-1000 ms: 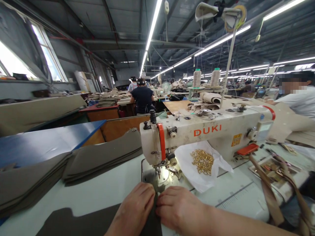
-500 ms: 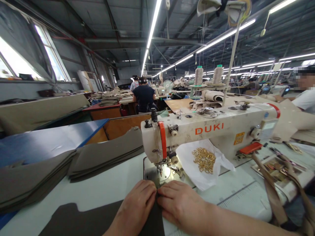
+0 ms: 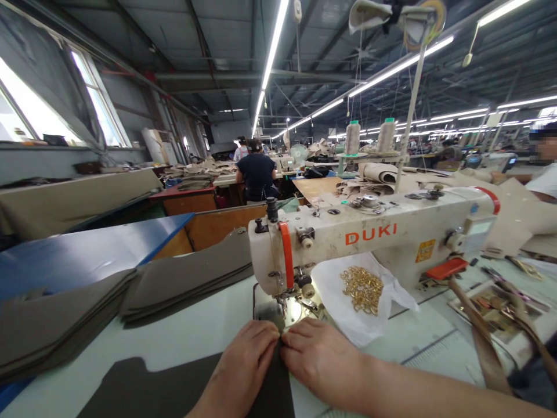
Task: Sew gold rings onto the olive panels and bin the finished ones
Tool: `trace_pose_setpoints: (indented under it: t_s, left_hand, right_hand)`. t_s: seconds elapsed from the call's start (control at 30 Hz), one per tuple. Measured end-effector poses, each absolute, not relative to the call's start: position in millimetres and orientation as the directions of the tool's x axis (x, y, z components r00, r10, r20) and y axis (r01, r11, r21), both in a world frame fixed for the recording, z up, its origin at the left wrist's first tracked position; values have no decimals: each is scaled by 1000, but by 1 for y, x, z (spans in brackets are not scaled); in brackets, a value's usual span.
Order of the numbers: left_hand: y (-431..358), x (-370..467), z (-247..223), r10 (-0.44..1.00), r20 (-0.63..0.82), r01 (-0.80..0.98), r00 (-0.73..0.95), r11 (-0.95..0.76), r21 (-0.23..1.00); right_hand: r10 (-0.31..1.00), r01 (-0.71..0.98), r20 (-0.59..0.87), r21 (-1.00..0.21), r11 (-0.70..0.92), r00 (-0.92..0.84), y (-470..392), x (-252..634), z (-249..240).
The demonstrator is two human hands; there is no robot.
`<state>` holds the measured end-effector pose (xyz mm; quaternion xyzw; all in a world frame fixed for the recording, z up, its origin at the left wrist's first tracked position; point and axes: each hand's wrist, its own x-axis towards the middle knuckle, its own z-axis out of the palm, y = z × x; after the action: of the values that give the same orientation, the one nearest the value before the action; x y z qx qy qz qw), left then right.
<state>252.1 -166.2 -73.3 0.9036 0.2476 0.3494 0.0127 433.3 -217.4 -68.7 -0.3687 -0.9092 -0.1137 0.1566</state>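
Note:
A dark grey-brown cut panel (image 3: 161,386) lies flat on the table below the sewing machine (image 3: 365,226). My left hand (image 3: 246,360) is closed at the panel's upper edge, its thumb and fingers pinched together. Beside it, fingertips almost touching, my right hand (image 3: 319,357) is closed on the same edge from the right. Both sets of fingertips are just in front of the needle plate (image 3: 265,305). Whatever small part may be between the fingers is hidden. Gold-coloured metal rings (image 3: 362,289) lie heaped on a white sheet (image 3: 335,296) under the machine arm.
Stacks of dark panels (image 3: 187,276) (image 3: 56,325) lie on the left, near a blue-edged table (image 3: 100,238). A tray (image 3: 500,307) of small parts and tan straps (image 3: 483,348) are at the right. Two thread cones (image 3: 352,138) stand behind. Another person (image 3: 256,174) sits ahead.
Both hands stay pinched at the panel edge in front of the needle plate, with hardly any movement. The whole view has shifted slightly.

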Motion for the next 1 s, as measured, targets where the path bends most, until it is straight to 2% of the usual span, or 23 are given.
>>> trace_pose_setpoints:
  t_s: [0.17,0.37,0.63,1.0]
  left_hand:
    - [-149,265,-71,460,627,442,629,-875,199]
    - [-137,271,-69,455,619,445,640,-876,183]
    - [-130,269,-74,427,678,463,598,-875,143]
    - [-126,270,-75,459,659,480,596,-861,166]
  right_hand:
    - [656,730,370,95,677,-657,-203,443,-69]
    - [687,754,383,42,655,-618,-193,445,-72]
    - [704,758,375,-6,652,-603,-188,445,-75]
    - [716,764,371,-28,645,-591,-186,445,-74]
